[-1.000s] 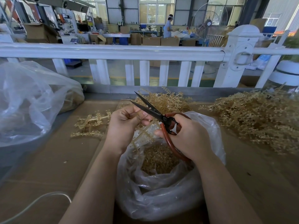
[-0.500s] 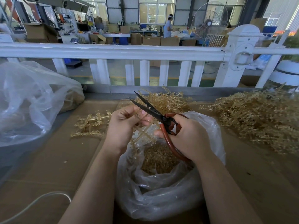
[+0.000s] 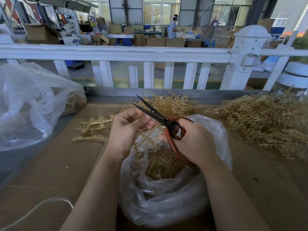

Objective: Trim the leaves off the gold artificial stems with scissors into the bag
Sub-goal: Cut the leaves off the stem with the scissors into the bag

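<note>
My left hand (image 3: 125, 130) pinches a gold artificial stem (image 3: 146, 139) that hangs down over the mouth of a clear plastic bag (image 3: 166, 202). My right hand (image 3: 191, 140) grips the red handles of black-bladed scissors (image 3: 155, 114). The blades are parted and point up and to the left, just past my left fingertips. Cut gold leaves (image 3: 163, 164) lie heaped inside the bag.
A large pile of gold stems (image 3: 263, 120) lies at the right, a smaller heap (image 3: 168, 104) behind the hands, and a few stems (image 3: 93, 129) at the left. A big clear bag (image 3: 31, 104) sits far left. A white railing (image 3: 116, 54) borders the cardboard-covered table (image 3: 50, 172). A white cable (image 3: 33, 210) lies near-left.
The stem in my left hand has shifted slightly lower over the bag. The scissors stay in nearly the same place with blades parted.
</note>
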